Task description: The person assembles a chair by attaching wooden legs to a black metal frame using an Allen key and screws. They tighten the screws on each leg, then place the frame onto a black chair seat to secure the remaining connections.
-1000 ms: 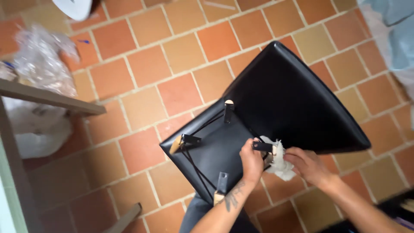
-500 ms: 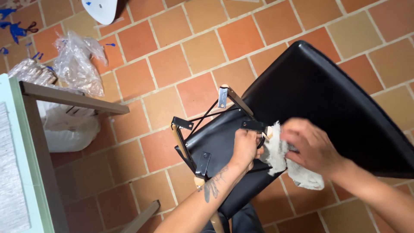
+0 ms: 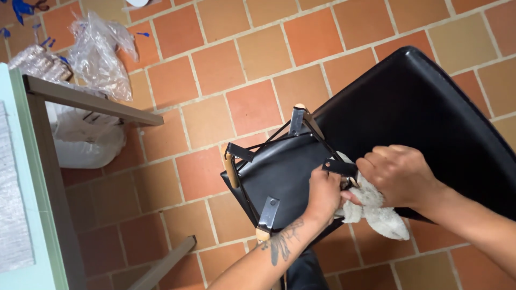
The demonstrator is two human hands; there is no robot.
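The left hand [image 3: 324, 196] presses against the underside of a black upholstered chair [image 3: 419, 118] that is tipped over on the terracotta tiled floor [image 3: 215, 59], its fingers curled shut around a black metal leg bracket [image 3: 339, 167] just above its knuckles. The right hand [image 3: 399, 174], just beside the left and touching it at the fingertips, is clenched on a crumpled off-white cloth [image 3: 376, 215], which hangs below and between the two hands against the seat's underside. To the left of the left hand lie the chair's other short legs with wooden tips [image 3: 231, 171], joined by thin black wire struts. Well apart from both hands, further left, stands a pale green table [image 3: 27, 177] with a grey metal frame, and beyond it crumpled clear plastic bags [image 3: 102, 53].
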